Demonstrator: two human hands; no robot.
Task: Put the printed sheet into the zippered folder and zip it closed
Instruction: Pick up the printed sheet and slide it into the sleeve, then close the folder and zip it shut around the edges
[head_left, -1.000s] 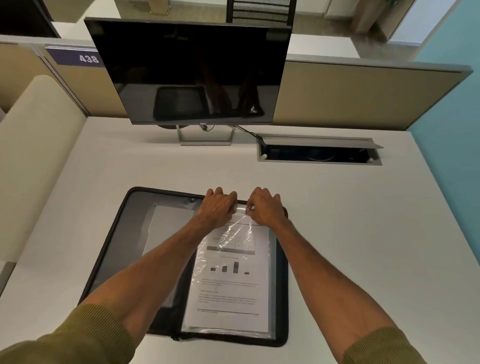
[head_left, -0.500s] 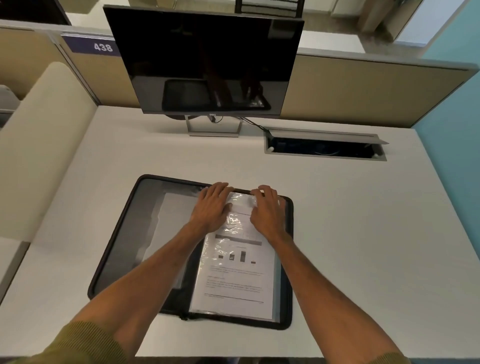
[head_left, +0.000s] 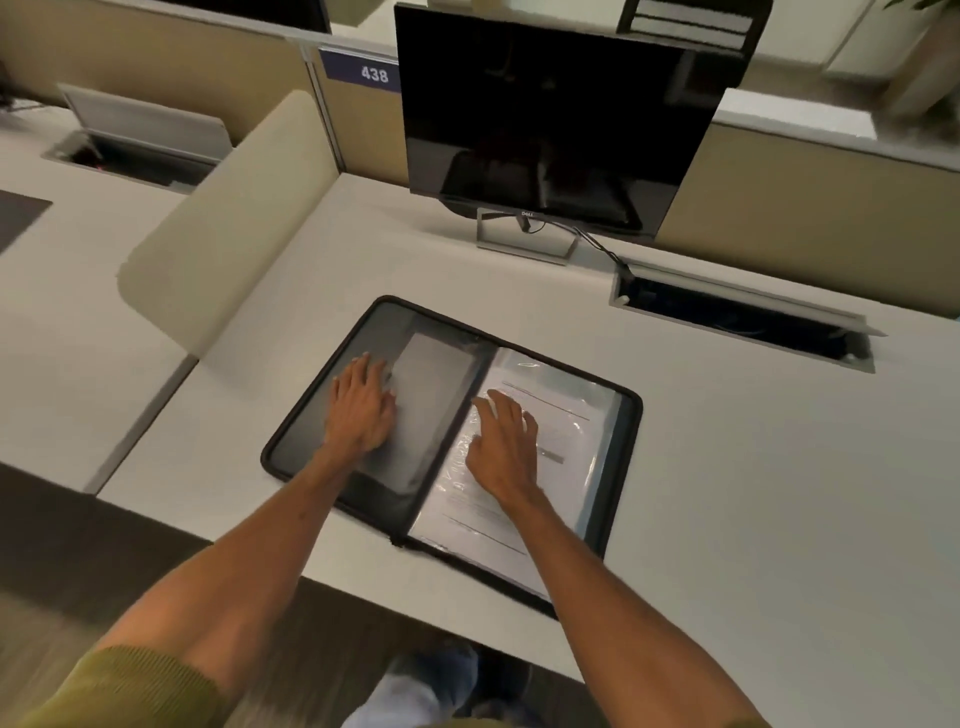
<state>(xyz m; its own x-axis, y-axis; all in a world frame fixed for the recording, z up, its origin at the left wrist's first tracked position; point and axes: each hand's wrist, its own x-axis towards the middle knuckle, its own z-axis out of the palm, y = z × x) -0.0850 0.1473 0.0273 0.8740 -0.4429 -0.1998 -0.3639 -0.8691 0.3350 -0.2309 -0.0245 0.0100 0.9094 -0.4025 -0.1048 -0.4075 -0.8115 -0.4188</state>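
Note:
The black zippered folder (head_left: 626, 441) lies open flat on the white desk. The printed sheet (head_left: 558, 410) sits inside a clear plastic sleeve on the folder's right half. My right hand (head_left: 504, 449) rests flat on that sleeve, fingers spread, holding nothing. My left hand (head_left: 361, 408) lies flat on the grey left half of the folder, fingers apart, touching the edge of a grey inner pocket (head_left: 434, 384). The zipper runs open around the rim.
A dark monitor (head_left: 550, 114) on a stand is behind the folder. An open cable tray (head_left: 737, 322) is set in the desk at the right rear. A beige divider (head_left: 234, 218) stands at the left. The desk's front edge (head_left: 363, 587) is close to the folder.
Both hands left the top edge of the sleeve and came down flat; the left hand moved onto the folder's left half. My view has swung to the left.

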